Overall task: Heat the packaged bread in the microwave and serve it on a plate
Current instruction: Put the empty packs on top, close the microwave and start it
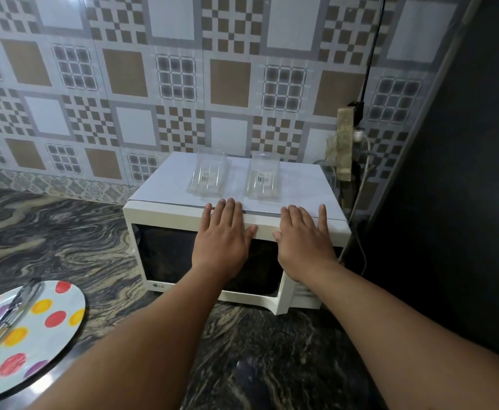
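While both palms lie flat with straight fingers, grasping nothing, the left hand (223, 232) and right hand (304, 236) press the microwave's (165, 214) top front edge; two clear bread packages (209, 176) rest on top, the dotted plate (44, 318) well left.

Both hands (223, 232) (303, 236) flat on microwave (165, 214) top edge — door shut.
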